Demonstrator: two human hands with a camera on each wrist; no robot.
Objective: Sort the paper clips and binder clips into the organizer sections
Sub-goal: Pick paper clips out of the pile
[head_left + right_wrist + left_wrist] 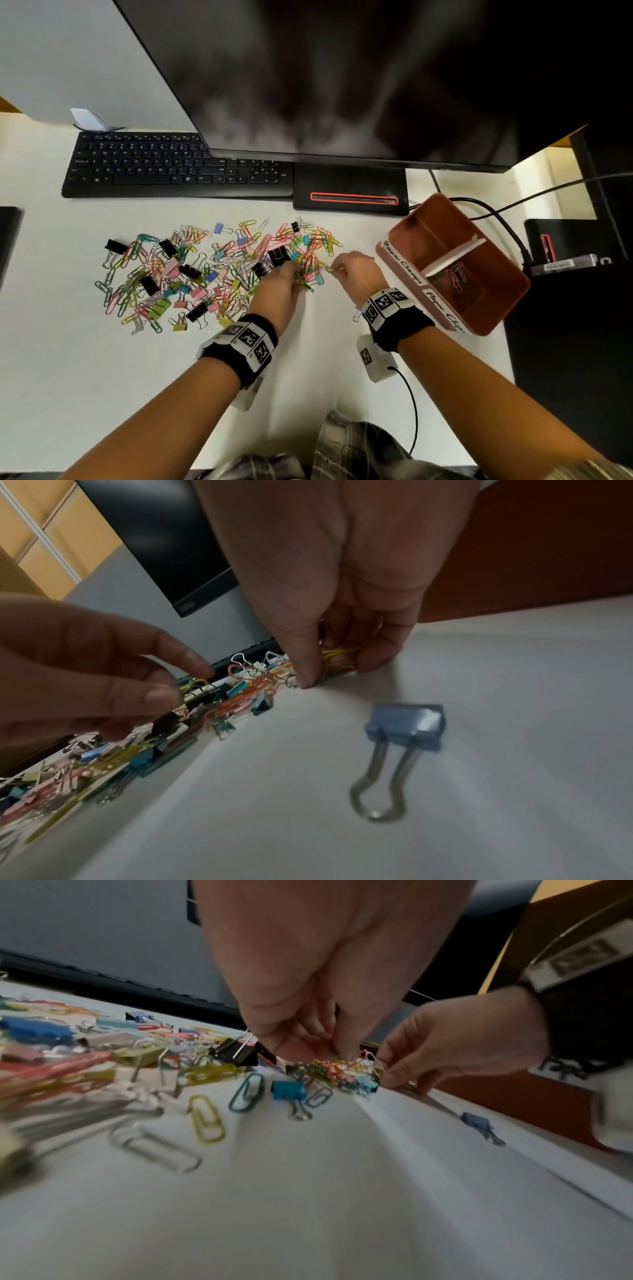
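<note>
- The flat table top [102, 377] is white.
- The big heap of little wire paper clips and metal binder clips [205, 267], middle left in the head view, is pink, yellow, green, blue, black and silver.
- The plastic organizer tray [507, 287] at the right is red-brown with white labels.
- The long keyboard [171, 168], upper left, is black.
- The wrist bands [246, 339] are black with white, black-patterned squares.
- The shirt cloth [352, 445] at the bottom is checked.

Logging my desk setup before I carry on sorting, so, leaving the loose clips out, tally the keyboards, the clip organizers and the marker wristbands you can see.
Keyboard: 1
Organizer: 1
Marker wristbands: 2
Total: 4
</note>
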